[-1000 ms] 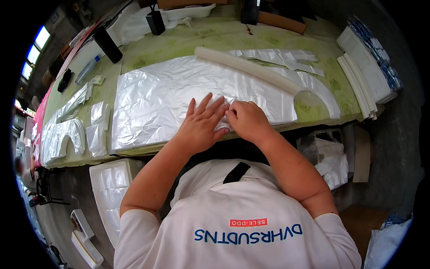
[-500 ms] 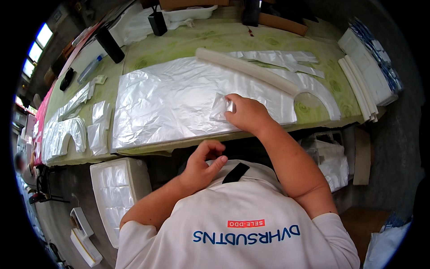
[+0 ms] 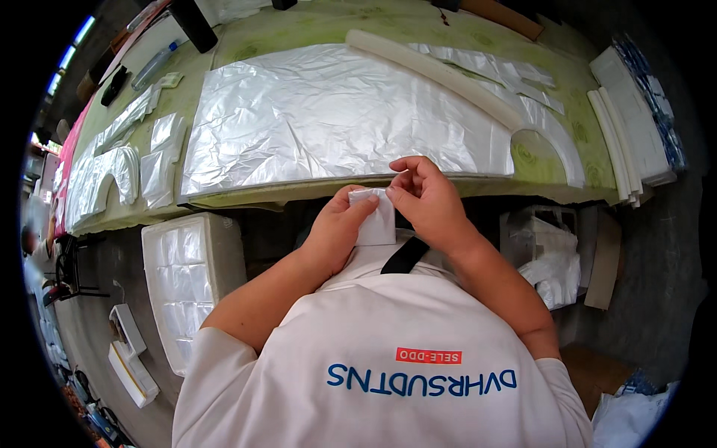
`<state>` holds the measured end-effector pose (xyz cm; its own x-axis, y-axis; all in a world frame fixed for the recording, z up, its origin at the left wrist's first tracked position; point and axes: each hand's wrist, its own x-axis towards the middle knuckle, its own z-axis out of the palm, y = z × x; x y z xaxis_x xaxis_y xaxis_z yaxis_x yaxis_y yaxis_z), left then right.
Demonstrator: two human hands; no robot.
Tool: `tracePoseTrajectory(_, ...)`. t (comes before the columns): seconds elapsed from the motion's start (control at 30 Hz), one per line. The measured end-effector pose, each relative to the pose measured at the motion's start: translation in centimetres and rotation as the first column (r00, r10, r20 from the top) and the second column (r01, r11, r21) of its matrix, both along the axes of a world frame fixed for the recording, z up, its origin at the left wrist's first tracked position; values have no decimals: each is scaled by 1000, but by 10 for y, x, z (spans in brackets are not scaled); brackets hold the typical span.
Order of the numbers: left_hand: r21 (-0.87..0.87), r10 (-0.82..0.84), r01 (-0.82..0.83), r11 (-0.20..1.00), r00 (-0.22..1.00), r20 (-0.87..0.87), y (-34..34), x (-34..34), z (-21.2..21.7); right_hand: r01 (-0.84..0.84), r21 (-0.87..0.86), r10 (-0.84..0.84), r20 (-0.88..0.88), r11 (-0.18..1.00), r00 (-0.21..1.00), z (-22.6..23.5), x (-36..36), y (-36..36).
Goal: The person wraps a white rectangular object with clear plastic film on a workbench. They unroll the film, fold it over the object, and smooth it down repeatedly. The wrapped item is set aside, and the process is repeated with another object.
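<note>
Just off the table's near edge, I hold a small folded piece of whitish plastic film (image 3: 379, 222) in front of my shirt. My left hand (image 3: 336, 231) grips its left side, thumb on top. The thumb and index finger of my right hand (image 3: 433, 207) pinch at its upper right corner, while the other fingers are curled above. Beyond my hands lies a large, wrinkled stack of clear plastic sheets (image 3: 299, 119). A long pale roll (image 3: 437, 78) rests slantwise across the stack's far right part.
Cut plastic pieces (image 3: 112, 175) lie on the left of the green-covered table (image 3: 258, 51). White tubes (image 3: 614, 142) and a white box (image 3: 635, 116) stand at the right end. Below the table are a white bin of folded film packets (image 3: 183, 284) and a container with plastic scraps (image 3: 553, 261).
My right hand has lifted the folded film off the stack and brought it back toward my body. My left hand has closed on it. The view has tilted down.
</note>
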<state>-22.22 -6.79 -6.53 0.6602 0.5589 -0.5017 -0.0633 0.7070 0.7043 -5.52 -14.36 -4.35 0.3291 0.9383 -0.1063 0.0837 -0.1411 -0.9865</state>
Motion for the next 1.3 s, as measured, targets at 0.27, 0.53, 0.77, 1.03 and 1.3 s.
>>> tracePoseTrajectory(0.27, 267, 254, -272, 925, 962, 99, -6, -15, -2, 166, 225, -168, -8, 960, 986, -17, -4, 7)
tracePoseTrajectory(0.53, 415, 166, -128, 901, 985, -56, 15, -41, 3, 138, 230, -132, -44, 963, 990, -14, -8, 3)
tracePoseTrajectory(0.77, 756, 638, -433, 490, 769, 27, 175, -167, 58, 64, 210, -41, -113, 975, 993, -19, -9, 2)
tracePoseTrajectory(1.03, 860, 753, -36, 510, 502, -425, 296, -249, 83, 13, 184, 11, -128, 983, 992, -24, -12, 11)
tracePoseTrajectory(1.3, 902, 915, 425, -80, 390, -102, 271, -217, 61, 115, 454, -376, 540, 884, 753, -1, 52, 6)
